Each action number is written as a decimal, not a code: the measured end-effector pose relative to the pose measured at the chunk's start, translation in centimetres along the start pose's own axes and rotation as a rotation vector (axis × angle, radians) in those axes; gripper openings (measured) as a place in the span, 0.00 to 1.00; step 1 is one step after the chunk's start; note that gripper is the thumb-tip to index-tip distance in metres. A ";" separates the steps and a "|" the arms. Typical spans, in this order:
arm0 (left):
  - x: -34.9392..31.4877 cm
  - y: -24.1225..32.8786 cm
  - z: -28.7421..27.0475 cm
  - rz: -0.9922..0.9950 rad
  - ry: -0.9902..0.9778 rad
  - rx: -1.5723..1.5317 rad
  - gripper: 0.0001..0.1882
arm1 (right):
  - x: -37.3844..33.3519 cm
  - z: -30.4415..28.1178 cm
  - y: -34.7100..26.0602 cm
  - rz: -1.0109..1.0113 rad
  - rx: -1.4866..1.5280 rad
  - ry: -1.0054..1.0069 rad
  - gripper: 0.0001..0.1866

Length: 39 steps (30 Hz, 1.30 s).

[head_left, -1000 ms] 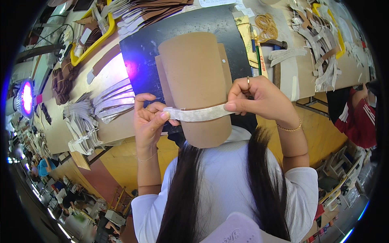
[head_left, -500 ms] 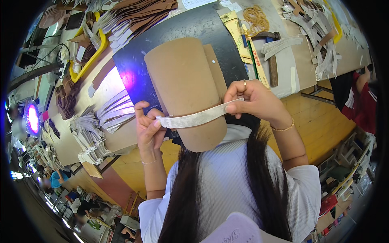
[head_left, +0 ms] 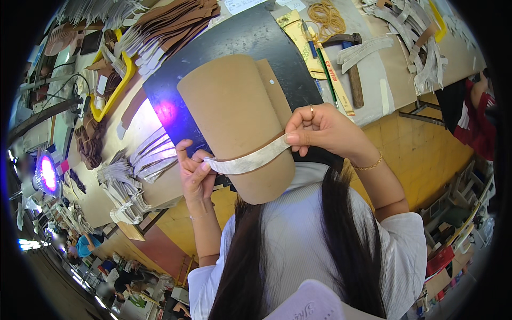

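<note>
A whitish strip (head_left: 250,162) with a brown edge bows across the front of a tan rounded form (head_left: 224,101). Its left end is pinched between the thumb and fingers of my left hand (head_left: 196,172), whose index finger sticks up. The other end is gripped by my right hand (head_left: 322,130), between thumb and curled fingers, beside the form's right side. The strip lies against the form or very close to it; I cannot tell which all along its length. Behind the form's right side rises a flat tan flap (head_left: 274,88).
Under the form's far end lies a dark mat (head_left: 165,80). To its right are a hammer (head_left: 356,85), a yellow ruler (head_left: 338,90) and rubber bands (head_left: 326,20). Pale strips (head_left: 154,154), brown strips (head_left: 181,21), a yellow-rimmed basket (head_left: 129,72) and a glowing lamp (head_left: 48,173) are at left.
The view has shifted slightly, and the form leans a little more to the left. My right hand has closed over more of the strip's end, hiding the tip that stuck out.
</note>
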<state>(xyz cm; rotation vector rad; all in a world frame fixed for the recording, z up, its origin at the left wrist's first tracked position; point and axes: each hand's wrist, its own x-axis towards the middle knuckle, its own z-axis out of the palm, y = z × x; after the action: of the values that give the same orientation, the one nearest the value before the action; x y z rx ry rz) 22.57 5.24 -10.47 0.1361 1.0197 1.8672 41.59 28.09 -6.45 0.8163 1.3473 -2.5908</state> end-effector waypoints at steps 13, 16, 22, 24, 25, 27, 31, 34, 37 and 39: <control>0.3 0.1 0.7 -0.041 0.015 0.016 0.31 | 1.0 0.0 1.2 0.002 0.038 -0.030 0.12; 0.3 0.1 0.8 -0.046 0.014 0.022 0.30 | 1.1 -0.1 1.2 0.041 0.053 -0.044 0.12; 0.2 0.1 1.0 -0.048 0.030 0.065 0.29 | 0.8 -0.2 1.1 0.097 0.103 -0.006 0.11; -0.2 0.1 0.9 -0.040 0.052 0.036 0.28 | 0.3 -0.3 0.0 0.120 0.024 0.062 0.08; -0.5 0.1 0.8 -0.035 0.065 0.019 0.28 | -0.3 -0.5 -0.9 0.044 -0.053 0.153 0.08; -1.2 0.2 0.8 0.001 0.021 -0.011 0.27 | -1.4 -0.3 -3.0 -0.115 -0.216 0.306 0.08; -1.7 0.7 0.7 0.014 -0.012 -0.045 0.26 | -2.0 6.3 -3.9 -0.837 -1.050 0.240 0.13; -2.1 1.3 2.0 0.031 0.084 -0.072 0.25 | -0.4 11.1 -2.6 -1.026 -1.471 -0.006 0.25; -2.2 1.0 1.8 0.078 0.087 -0.036 0.25 | 0.2 11.6 -1.5 -0.805 -1.776 -0.071 0.31; -2.1 0.1 1.4 0.123 0.080 -0.039 0.25 | 0.1 10.2 -1.4 -0.869 -1.690 -0.130 0.33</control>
<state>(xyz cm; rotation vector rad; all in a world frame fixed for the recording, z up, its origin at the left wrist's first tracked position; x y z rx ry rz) 24.27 4.34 -8.81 0.1034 1.0486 2.0168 36.89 20.89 -0.78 -0.3158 3.1859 -0.6864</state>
